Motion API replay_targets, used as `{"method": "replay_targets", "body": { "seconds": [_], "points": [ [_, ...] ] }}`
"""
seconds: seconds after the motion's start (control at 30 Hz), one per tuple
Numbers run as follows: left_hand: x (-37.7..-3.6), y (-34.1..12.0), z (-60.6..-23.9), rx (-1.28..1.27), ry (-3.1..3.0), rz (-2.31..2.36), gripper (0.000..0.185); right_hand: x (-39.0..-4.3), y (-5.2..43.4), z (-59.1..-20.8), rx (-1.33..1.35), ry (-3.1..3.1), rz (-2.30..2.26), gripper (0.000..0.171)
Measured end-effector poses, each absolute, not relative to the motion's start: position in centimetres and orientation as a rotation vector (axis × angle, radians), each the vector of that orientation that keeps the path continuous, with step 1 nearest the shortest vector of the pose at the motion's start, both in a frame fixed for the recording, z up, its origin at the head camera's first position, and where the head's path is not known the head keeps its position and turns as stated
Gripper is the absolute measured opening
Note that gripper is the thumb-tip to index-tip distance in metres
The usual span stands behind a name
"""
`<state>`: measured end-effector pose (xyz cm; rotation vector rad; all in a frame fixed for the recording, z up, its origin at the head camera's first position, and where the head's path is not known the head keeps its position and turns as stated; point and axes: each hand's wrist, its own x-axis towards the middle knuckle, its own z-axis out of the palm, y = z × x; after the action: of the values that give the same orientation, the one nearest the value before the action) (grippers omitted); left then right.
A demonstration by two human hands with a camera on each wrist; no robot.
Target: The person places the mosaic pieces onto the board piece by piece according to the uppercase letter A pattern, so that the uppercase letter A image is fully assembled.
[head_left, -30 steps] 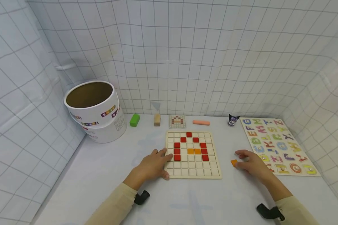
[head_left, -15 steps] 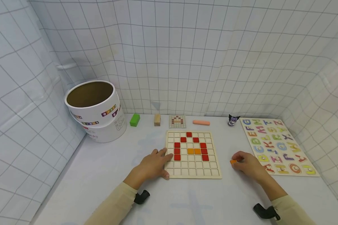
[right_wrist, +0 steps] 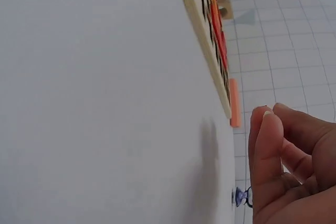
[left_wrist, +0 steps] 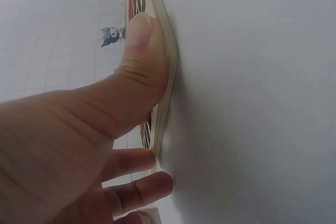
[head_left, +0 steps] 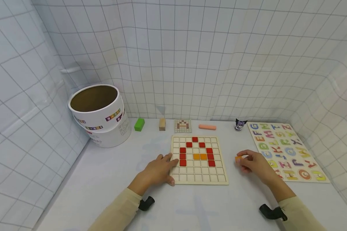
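Note:
A pale wooden grid board [head_left: 190,177] lies flat on the table, with red tiles [head_left: 183,156] and two orange tiles [head_left: 200,156] forming a letter A. My left hand [head_left: 158,170] rests at the board's left edge, fingers spread. In the left wrist view its thumb [left_wrist: 144,51] lies over the board's rim. To the right of the board, my right hand [head_left: 255,164] pinches an orange square tile [head_left: 238,158] between thumb and fingertips. The right wrist view shows those fingertips [right_wrist: 269,124] above the table, the tile hidden behind them.
Along the back stand a green block [head_left: 139,124], a wooden block [head_left: 162,124], a pattern card [head_left: 183,126], an orange stick [head_left: 207,127] and a small figurine [head_left: 240,124]. A white bucket [head_left: 115,130] is back left. An alphabet puzzle board [head_left: 295,160] lies right.
My right hand has taken hold of the orange tile and lifted it from the table, moving slightly up and left. My left hand has stayed at the board's edge.

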<state>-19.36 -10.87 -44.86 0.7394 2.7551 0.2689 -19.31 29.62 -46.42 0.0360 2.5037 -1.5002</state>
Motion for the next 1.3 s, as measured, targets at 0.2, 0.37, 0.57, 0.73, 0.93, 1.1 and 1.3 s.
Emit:
{"method": "replay_targets", "body": {
  "seconds": [0.2, 0.37, 0.57, 0.73, 0.93, 1.1, 1.3],
  "points": [
    [-19.4, -11.0, -45.0, 0.721, 2.755, 0.249, 0.089, -21.1, 27.1, -45.4, 0.116, 2.256, -1.802, 0.05],
    [-19.4, -11.4, -45.4, 0.709, 2.755, 0.245, 0.089, -23.0, 22.5, -45.2, 0.062, 2.103, -1.909, 0.049],
    [-19.5, -11.4, -45.4, 0.713, 2.763, 0.268, 0.089, -24.5, 16.4, -45.5, -0.108, 2.11, -1.768, 0.04],
    [-19.5, -11.2, -45.2, 0.74, 2.758, 0.283, 0.089, -24.4, 13.4, -46.1, -0.291, 2.408, -1.418, 0.026],
    [-19.4, -11.0, -45.2, 0.747, 2.767, 0.274, 0.089, -24.5, 12.2, -46.3, -0.361, 2.662, -1.087, 0.019],
    [-19.5, -11.0, -45.1, 0.761, 2.773, 0.271, 0.089, -24.7, 11.8, -46.4, -0.335, 2.689, -1.019, 0.017],
    [-19.3, -10.9, -45.0, 0.741, 2.763, 0.274, 0.088, -24.7, 11.7, -46.5, -0.334, 2.692, -1.003, 0.017]
  ]
}}
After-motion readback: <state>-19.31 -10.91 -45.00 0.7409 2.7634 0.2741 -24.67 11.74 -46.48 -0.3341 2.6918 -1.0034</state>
